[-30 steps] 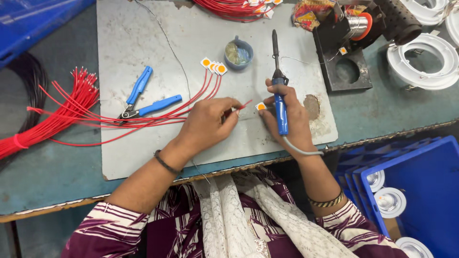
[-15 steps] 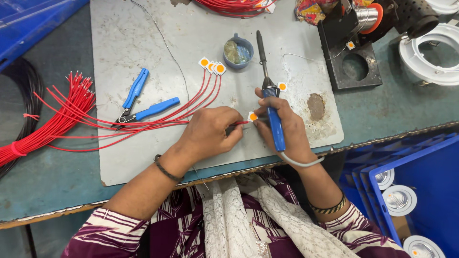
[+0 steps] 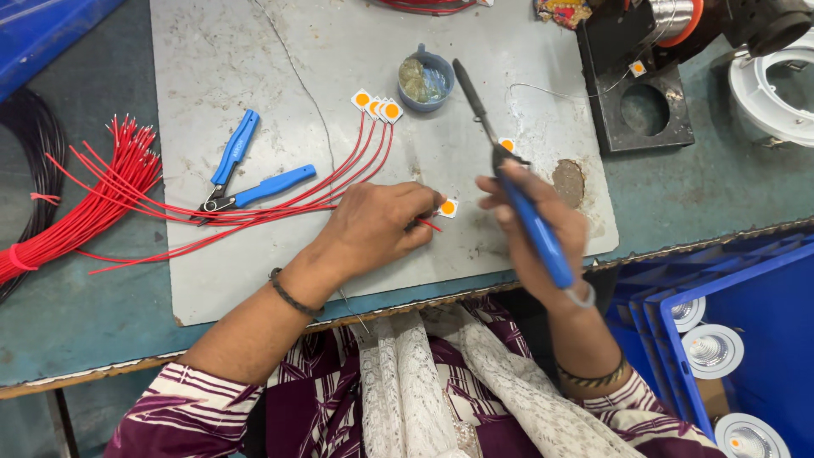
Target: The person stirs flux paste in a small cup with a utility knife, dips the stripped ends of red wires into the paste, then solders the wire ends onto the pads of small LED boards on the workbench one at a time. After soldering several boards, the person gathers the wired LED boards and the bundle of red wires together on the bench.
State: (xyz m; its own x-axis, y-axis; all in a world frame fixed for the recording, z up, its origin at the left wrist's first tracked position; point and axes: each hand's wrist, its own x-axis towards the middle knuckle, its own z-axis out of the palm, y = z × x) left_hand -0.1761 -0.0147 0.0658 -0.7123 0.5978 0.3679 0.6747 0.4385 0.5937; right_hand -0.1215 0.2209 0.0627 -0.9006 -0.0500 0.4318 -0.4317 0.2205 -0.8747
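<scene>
My left hand (image 3: 377, 225) rests on the grey metal sheet (image 3: 254, 51) and pinches the end of a red wire (image 3: 254, 216) against a small square white chip with an orange centre (image 3: 447, 207). My right hand (image 3: 534, 229) grips a soldering iron with a blue handle (image 3: 534, 229); its dark tip (image 3: 466, 80) points up and away toward a small blue cup (image 3: 426, 78). Another loose chip (image 3: 506, 144) lies beside the iron's shaft. Three wired chips (image 3: 377, 106) lie near the cup.
Blue-handled pliers (image 3: 246, 174) lie on the sheet at left. A bundle of red wires (image 3: 76, 212) and black wires (image 3: 25, 161) sit at far left. A black metal fixture (image 3: 644, 102), white lamp rings (image 3: 772, 93), and blue bins with lamp parts (image 3: 738, 339) are at right.
My right hand has swung the soldering iron away from the chip, the tip now tilted up toward the blue cup. My left hand still holds the wire at the chip.
</scene>
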